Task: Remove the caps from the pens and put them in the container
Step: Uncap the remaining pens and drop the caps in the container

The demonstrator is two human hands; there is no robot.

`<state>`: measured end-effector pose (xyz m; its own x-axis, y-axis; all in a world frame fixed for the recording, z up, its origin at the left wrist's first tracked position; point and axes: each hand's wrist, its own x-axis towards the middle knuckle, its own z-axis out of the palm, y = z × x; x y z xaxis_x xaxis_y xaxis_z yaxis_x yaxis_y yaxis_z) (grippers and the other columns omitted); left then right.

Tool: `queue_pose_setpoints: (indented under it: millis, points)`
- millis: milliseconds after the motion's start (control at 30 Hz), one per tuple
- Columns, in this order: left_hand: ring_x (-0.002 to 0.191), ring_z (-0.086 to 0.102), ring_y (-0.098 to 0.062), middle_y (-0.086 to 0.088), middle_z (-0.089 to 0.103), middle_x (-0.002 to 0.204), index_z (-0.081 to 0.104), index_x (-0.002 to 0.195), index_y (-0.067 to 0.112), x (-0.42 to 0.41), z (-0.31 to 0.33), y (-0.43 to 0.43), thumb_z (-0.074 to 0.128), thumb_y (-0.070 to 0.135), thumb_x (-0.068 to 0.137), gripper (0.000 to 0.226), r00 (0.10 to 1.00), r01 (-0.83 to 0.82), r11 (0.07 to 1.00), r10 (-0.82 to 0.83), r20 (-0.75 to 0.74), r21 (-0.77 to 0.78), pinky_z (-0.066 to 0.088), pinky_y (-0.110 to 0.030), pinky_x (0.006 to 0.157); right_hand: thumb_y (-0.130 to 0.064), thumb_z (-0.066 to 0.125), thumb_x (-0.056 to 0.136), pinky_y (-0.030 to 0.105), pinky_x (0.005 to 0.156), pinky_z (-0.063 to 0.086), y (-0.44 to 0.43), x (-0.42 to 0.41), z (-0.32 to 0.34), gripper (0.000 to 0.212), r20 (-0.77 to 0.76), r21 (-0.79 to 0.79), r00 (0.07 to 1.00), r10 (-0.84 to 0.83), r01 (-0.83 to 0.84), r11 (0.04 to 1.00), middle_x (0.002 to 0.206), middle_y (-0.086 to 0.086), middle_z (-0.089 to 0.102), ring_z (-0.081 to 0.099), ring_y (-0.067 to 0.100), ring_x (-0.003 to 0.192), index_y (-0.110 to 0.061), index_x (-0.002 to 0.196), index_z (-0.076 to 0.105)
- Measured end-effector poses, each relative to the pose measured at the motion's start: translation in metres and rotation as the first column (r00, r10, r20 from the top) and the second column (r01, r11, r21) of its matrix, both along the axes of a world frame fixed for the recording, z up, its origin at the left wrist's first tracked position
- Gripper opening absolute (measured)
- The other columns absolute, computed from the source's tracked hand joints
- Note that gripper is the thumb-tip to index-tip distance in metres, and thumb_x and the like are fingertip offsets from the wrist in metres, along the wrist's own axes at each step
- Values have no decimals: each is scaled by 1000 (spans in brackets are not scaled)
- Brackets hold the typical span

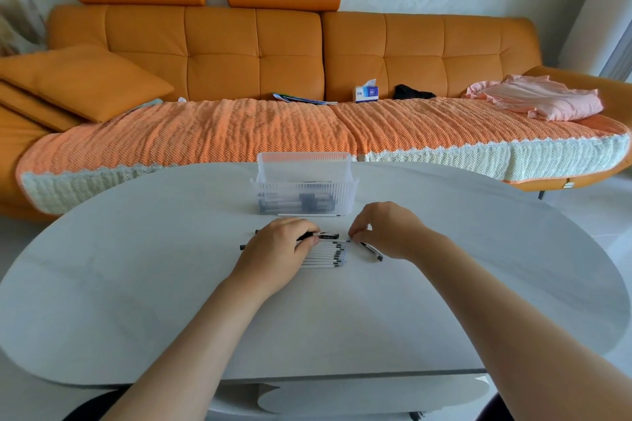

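Near the tabletop's (136,284) middle, the left hand (277,248) grips a black pen (323,235) over a row of white pens (330,255). Toward the far edge stands the clear container (304,193), with dark pens inside and a lone white pen (307,215) just before it. The right hand (388,232) curls its fingertips at the end of a slanting pen (372,251); I cannot tell whether they pinch it.
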<state>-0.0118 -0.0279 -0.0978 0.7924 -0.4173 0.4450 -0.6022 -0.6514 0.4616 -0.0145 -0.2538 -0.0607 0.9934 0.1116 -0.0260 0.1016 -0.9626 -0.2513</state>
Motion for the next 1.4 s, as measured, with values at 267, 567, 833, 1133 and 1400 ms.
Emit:
queue_pose_setpoints:
  millis: [267, 567, 833, 1133, 1400]
  points:
    - [91, 57, -5, 14, 67, 97, 69, 102, 23, -3, 4, 2, 58, 30, 95, 14, 1000, -8, 1000, 8, 0, -15, 48, -26, 79, -26, 70, 88, 20, 70, 48, 8, -6, 2, 7, 128, 292, 992, -14, -24, 956, 92, -19, 67, 60, 0, 77, -31, 93, 70]
    - [85, 53, -4, 12, 65, 93, 69, 101, 22, -7, 8, -1, 58, 28, 95, 14, 1000, -7, 1000, 7, 2, -1, 42, -23, 73, -23, 75, 85, 7, 58, 40, 24, -14, 6, 12, 141, 411, 989, 51, -105, 906, 90, -18, 68, 54, -10, 63, -33, 90, 72]
    - [78, 51, -3, 15, 58, 82, 69, 97, 22, -10, 10, -1, 60, 29, 94, 12, 999, 22, 1000, -22, -26, 6, 38, -20, 67, -23, 75, 86, 13, 58, 40, 33, -17, 4, 12, 154, 433, 982, 107, -165, 886, 86, -18, 68, 54, -6, 59, -35, 86, 72]
    - [87, 58, -2, 15, 64, 91, 60, 93, 26, -6, 8, 3, 61, 26, 93, 1, 985, 0, 999, -7, -170, -38, 48, -26, 77, -22, 75, 86, 8, 60, 38, 36, -21, -1, 7, 234, 440, 968, 90, -188, 878, 91, -15, 67, 54, -10, 67, -27, 91, 74]
    - [78, 57, 0, 23, 63, 83, 64, 94, 35, -11, 12, 8, 62, 36, 91, 4, 998, -40, 999, 40, -51, -3, 43, -21, 66, -42, 63, 92, 34, 62, 51, 37, -22, -2, 18, 162, 433, 985, 53, -119, 893, 78, -9, 69, 59, 9, 61, -29, 84, 72]
